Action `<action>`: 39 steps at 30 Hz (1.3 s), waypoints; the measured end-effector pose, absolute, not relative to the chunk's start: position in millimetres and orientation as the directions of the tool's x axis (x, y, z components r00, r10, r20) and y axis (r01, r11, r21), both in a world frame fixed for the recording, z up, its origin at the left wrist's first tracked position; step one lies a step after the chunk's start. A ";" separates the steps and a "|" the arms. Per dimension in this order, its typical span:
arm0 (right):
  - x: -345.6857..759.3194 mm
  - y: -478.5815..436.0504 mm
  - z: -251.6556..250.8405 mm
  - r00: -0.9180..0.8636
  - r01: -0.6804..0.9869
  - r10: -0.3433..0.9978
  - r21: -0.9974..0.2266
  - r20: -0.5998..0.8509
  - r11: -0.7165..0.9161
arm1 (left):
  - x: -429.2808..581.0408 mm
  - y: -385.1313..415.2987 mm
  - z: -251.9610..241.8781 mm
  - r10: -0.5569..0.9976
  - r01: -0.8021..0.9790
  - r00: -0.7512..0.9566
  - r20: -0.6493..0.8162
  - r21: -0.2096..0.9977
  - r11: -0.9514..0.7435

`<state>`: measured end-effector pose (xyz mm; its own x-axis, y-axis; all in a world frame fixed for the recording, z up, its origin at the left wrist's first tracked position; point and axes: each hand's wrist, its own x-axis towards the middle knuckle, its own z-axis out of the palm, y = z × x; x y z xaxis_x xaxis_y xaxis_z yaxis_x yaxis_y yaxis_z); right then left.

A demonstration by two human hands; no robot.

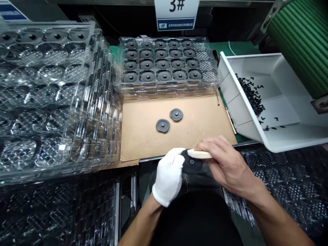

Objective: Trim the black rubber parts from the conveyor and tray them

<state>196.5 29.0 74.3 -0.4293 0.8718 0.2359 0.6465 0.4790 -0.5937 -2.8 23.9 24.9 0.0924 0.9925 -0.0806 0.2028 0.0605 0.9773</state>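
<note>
My left hand [168,177], in a white cotton glove, grips a dark grey moulded disc [191,163] at its edge, low over my lap. My right hand [228,164] is bare and closes around a cream-coloured tool handle [200,154], which presses against the top of the disc. The handle's tip is hidden behind the gloved fingers. Two similar discs [162,125] [176,114] lie flat and apart on a tan cardboard sheet [197,126], just beyond my hands.
A clear plastic tray [202,82] holds several rows of discs behind the cardboard. Stacked clear trays [58,102] rise at the left. A white bin [246,102] with black scraps stands at the right, under a green conveyor belt [302,41]. More clear trays lie below the bench.
</note>
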 end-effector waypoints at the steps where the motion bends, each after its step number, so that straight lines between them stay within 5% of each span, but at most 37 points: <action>1: 196.0 26.6 73.9 -0.391 0.666 0.885 -0.586 0.253 0.462 | -0.8 24.1 26.0 0.996 0.204 0.042 -0.080 0.976 0.070; 11: 168.9 -1.1 50.8 -0.048 0.694 0.930 -0.657 0.365 0.294 | 22.1 26.8 28.7 0.939 0.018 -0.287 -0.192 0.978 0.206; 17: 151.1 -8.7 48.6 -0.046 0.575 0.946 -0.765 0.322 0.288 | 22.9 27.3 21.4 0.940 0.087 -0.310 -0.145 0.980 0.179; 21: 151.6 -0.3 53.6 0.113 0.522 0.943 -0.826 0.313 0.211 | 21.5 24.2 16.9 0.951 0.099 -0.266 -0.156 0.977 0.187; 33: 151.8 7.3 59.4 -0.084 0.656 0.954 -0.705 0.287 0.270 | 21.0 21.2 15.2 0.940 0.027 -0.304 -0.155 0.985 0.171; 39: 170.6 12.4 52.0 0.106 0.789 0.884 -0.579 0.456 0.204 | 22.6 23.8 21.1 0.935 0.031 -0.303 -0.184 0.979 0.202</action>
<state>170.6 12.4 52.0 0.1063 0.8836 0.4560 0.7894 0.2038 -0.5790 22.6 23.8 21.1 -0.3035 0.9350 -0.1835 0.0307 0.2021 0.9789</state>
